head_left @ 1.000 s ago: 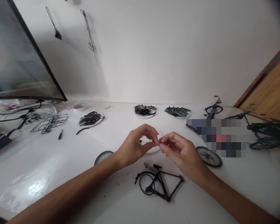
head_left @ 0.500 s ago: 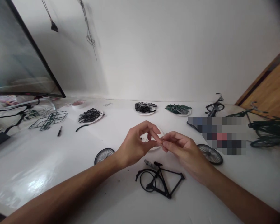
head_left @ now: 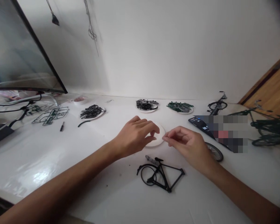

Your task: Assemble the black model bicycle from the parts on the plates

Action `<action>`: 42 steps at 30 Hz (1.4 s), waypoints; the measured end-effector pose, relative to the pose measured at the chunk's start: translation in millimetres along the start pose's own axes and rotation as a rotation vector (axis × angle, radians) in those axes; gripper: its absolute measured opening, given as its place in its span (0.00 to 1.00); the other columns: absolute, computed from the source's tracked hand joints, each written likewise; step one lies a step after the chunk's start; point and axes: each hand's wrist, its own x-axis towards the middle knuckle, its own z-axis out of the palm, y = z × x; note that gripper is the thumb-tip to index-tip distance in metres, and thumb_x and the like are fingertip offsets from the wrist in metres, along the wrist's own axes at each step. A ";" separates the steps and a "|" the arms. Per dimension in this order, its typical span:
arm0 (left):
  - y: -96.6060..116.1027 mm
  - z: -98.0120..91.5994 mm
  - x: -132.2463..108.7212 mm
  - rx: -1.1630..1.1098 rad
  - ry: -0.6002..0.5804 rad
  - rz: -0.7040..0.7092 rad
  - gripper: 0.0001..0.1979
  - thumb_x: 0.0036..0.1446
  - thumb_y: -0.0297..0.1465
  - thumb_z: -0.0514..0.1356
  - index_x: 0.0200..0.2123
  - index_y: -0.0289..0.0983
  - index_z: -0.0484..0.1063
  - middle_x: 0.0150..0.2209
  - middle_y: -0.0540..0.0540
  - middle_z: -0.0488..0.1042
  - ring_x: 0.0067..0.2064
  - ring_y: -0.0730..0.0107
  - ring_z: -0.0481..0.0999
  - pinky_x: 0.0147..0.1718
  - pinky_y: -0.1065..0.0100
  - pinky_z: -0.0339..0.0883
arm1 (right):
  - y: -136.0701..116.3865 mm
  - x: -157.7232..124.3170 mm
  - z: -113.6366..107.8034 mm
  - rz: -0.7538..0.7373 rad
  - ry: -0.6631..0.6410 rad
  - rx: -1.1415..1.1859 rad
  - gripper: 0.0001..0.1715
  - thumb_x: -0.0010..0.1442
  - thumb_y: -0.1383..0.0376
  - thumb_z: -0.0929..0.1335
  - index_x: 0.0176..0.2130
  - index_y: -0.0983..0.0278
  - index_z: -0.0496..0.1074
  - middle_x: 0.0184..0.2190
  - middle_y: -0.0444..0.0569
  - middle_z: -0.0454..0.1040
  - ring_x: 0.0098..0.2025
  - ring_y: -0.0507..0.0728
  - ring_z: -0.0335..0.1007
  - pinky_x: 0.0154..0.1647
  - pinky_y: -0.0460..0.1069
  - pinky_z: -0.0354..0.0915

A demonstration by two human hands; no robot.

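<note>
black frame (head_left: 164, 180) outside plate (head_left: 159, 141) rim, left fingers (head_left: 154, 127) parted, right fingers (head_left: 172, 141) pinched, contents unclear

- Centre: plate (head_left: 156, 143), partly behind the left hand (head_left: 137, 134).
- Three o'clock: right hand (head_left: 186, 142), then a wheel (head_left: 216, 152) partly behind it; farther out, a bicycle (head_left: 269, 125).
- Six o'clock: bicycle frame (head_left: 165, 181), flat on the table (head_left: 121, 202).
- Two o'clock: second bicycle (head_left: 218, 105), behind the phone (head_left: 202, 126).
- Twelve and ten o'clock: heaped parts (head_left: 144, 105) and piled pieces (head_left: 91, 111) on plates.
- Nine o'clock, far out: screwdriver (head_left: 62, 126).
</note>
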 end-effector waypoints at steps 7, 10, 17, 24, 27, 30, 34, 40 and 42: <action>23.7 -31.1 -17.0 0.084 -0.441 -0.038 0.21 0.53 0.48 0.70 0.30 0.37 0.70 0.28 0.52 0.75 0.28 0.72 0.70 0.32 0.68 0.61 | -8.5 -24.3 -21.8 -0.194 -0.164 -0.546 0.14 0.60 0.59 0.71 0.26 0.60 0.66 0.29 0.43 0.77 0.25 0.51 0.66 0.25 0.45 0.63; 32.9 -28.3 -31.6 0.101 -0.486 -0.022 0.23 0.53 0.50 0.69 0.27 0.36 0.70 0.22 0.52 0.73 0.23 0.72 0.69 0.25 0.69 0.57 | -6.0 -35.1 -21.7 -0.230 -0.295 -0.647 0.09 0.64 0.64 0.67 0.30 0.59 0.68 0.29 0.41 0.77 0.25 0.50 0.68 0.26 0.44 0.62; 41.6 -6.7 -48.9 0.246 -0.434 0.130 0.17 0.65 0.41 0.59 0.28 0.37 0.66 0.20 0.52 0.71 0.18 0.70 0.66 0.20 0.64 0.44 | -3.4 -37.8 -14.7 -0.387 -0.278 -0.809 0.10 0.66 0.68 0.64 0.32 0.59 0.69 0.24 0.37 0.73 0.21 0.48 0.64 0.25 0.46 0.58; 39.6 -2.2 -47.6 0.283 -0.448 0.038 0.14 0.69 0.37 0.55 0.30 0.37 0.67 0.22 0.50 0.73 0.21 0.69 0.69 0.21 0.65 0.45 | -2.5 -43.4 -10.8 -0.285 -0.276 -0.692 0.07 0.65 0.66 0.66 0.33 0.59 0.69 0.23 0.38 0.70 0.21 0.48 0.64 0.22 0.44 0.58; 40.0 -3.3 -47.0 0.276 -0.461 0.021 0.14 0.68 0.36 0.56 0.30 0.37 0.67 0.22 0.50 0.73 0.21 0.69 0.70 0.21 0.65 0.46 | -0.4 -41.7 -10.6 -0.251 -0.267 -0.659 0.08 0.64 0.66 0.67 0.31 0.59 0.67 0.27 0.39 0.74 0.23 0.48 0.65 0.24 0.44 0.60; 41.3 -4.2 -46.8 0.272 -0.493 0.015 0.12 0.67 0.35 0.56 0.30 0.38 0.68 0.22 0.50 0.73 0.21 0.68 0.70 0.21 0.65 0.47 | -1.4 -40.8 -9.7 -0.263 -0.276 -0.656 0.11 0.65 0.66 0.66 0.29 0.60 0.65 0.31 0.40 0.76 0.23 0.48 0.65 0.25 0.44 0.61; 41.0 -4.3 -46.0 0.264 -0.509 0.014 0.12 0.69 0.35 0.55 0.32 0.37 0.69 0.24 0.50 0.74 0.22 0.68 0.71 0.21 0.65 0.50 | -3.5 -41.4 -7.5 -0.242 -0.278 -0.672 0.11 0.64 0.65 0.67 0.29 0.60 0.65 0.29 0.40 0.76 0.23 0.48 0.65 0.24 0.45 0.60; 40.7 -5.8 -45.0 0.250 -0.497 0.007 0.14 0.70 0.36 0.56 0.31 0.36 0.68 0.23 0.50 0.74 0.22 0.71 0.70 0.22 0.66 0.48 | -6.0 -42.5 -5.3 -0.188 -0.288 -0.651 0.07 0.64 0.66 0.67 0.32 0.59 0.69 0.26 0.39 0.74 0.23 0.48 0.66 0.24 0.44 0.61; 41.9 -6.7 -44.7 0.253 -0.508 -0.006 0.14 0.70 0.36 0.55 0.31 0.36 0.68 0.22 0.50 0.73 0.21 0.71 0.69 0.22 0.66 0.47 | -8.0 -42.4 -5.1 -0.180 -0.287 -0.644 0.06 0.63 0.65 0.67 0.32 0.59 0.70 0.25 0.38 0.73 0.22 0.48 0.65 0.24 0.44 0.61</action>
